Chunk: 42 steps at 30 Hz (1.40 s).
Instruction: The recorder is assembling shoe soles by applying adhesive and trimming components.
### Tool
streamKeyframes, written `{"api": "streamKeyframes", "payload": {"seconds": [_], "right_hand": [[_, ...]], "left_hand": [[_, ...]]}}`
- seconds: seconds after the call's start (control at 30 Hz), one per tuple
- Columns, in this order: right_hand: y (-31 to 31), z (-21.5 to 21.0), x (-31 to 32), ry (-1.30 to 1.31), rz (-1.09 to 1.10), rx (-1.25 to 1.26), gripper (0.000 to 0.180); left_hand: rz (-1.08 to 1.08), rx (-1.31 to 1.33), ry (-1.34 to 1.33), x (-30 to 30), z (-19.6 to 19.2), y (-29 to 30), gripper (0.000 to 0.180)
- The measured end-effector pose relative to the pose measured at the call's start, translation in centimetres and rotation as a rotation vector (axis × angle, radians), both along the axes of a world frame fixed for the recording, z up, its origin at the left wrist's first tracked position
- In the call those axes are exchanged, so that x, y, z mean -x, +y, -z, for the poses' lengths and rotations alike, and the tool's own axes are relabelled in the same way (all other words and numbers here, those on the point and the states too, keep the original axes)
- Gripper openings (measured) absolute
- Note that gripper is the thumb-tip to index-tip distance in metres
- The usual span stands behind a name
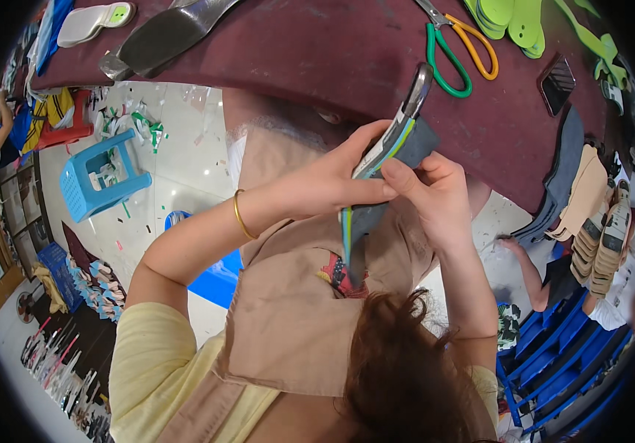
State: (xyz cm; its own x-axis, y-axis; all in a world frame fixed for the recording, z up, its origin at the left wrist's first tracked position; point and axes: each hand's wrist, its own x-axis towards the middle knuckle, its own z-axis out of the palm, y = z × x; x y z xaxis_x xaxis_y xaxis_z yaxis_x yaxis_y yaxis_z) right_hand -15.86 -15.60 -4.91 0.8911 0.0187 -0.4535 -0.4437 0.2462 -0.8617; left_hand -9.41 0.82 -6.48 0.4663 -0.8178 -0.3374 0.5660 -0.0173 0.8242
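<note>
A grey insole [365,221] with a lime-green and white layered edge is held upright in front of my chest, over my tan apron. My left hand [328,181], with a gold bangle on its wrist, is closed on the insole's left edge. A metal-handled tool [418,87] runs under its fingers and sticks up above the insole. My right hand [439,196] pinches the grey insole from the right, thumb on its upper part. The lower tip of the insole hangs free between my forearms.
A maroon table [317,52] carries green and orange-handled scissors [456,53], lime-green insoles [509,18], a dark phone [557,83] and a grey sole [162,37]. A blue stool [103,177] stands on the littered floor. Stacked soles [602,236], blue crates [554,347] and a seated person [620,295] are on the right.
</note>
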Motion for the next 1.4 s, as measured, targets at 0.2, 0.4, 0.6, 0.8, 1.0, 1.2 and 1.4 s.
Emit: {"api": "streamKeyframes", "payload": {"seconds": [0.2,0.4,0.6,0.8,1.0,1.2,1.4], "right_hand": [[-1.7,-1.1,-0.3,-0.2,-0.258,0.363,0.016],[-2.2,-1.4,-0.4,-0.324,-0.317,0.427,0.017],[-2.5,-1.7,-0.7,-0.317,-0.379,0.402,0.015],[-2.4,-2.1,-0.7,-0.164,-0.373,0.34,0.012],[-2.8,-1.1,-0.4,-0.153,-0.415,0.463,0.015],[-4.0,0.2,0.6,-0.005,-0.266,0.307,0.015],[-2.7,0.1,-0.3,-0.205,-0.023,0.549,0.018]], "left_hand": [[0.127,0.089,0.334,-0.5,-1.0,0.9,0.089],[0.16,0.13,0.423,-0.5,-1.2,1.2,0.079],[0.171,0.117,0.421,-0.3,-0.8,1.4,0.074],[0.197,0.057,0.331,-0.2,-0.5,1.6,0.072],[0.187,0.02,0.421,0.1,0.0,1.9,0.068],[0.122,-0.037,0.533,-1.1,-0.6,3.2,0.066],[0.03,-0.053,0.306,-1.2,-0.4,2.6,0.061]]}}
